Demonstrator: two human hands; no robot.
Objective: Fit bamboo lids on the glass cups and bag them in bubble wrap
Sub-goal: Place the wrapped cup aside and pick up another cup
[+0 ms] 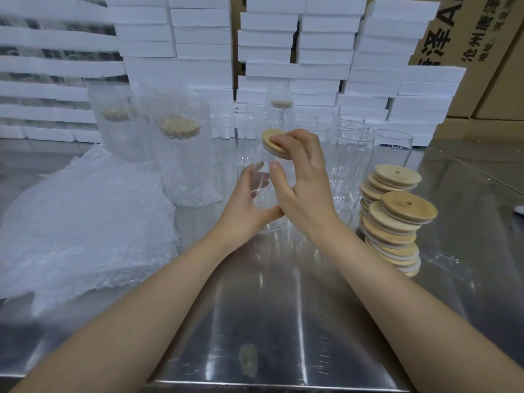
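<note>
My left hand (249, 197) grips a clear glass cup (262, 182) standing at the middle of the steel table. A round bamboo lid (270, 137) sits tilted on the cup's rim, and my right hand (300, 177) holds it with fingers on top and the thumb against the glass. Leaning stacks of bamboo lids (394, 219) stand to the right. Several bare glass cups (351, 154) crowd behind my hands. Two lidded cups in bubble wrap bags (181, 157) stand at the back left, beside a heap of bubble wrap bags (85, 228).
The steel table (269, 321) reaches to its near edge at the bottom. White foam boxes (312, 52) are stacked along the back, with cardboard cartons (482, 38) at the far right. A further lidded cup (280, 104) stands among the glasses.
</note>
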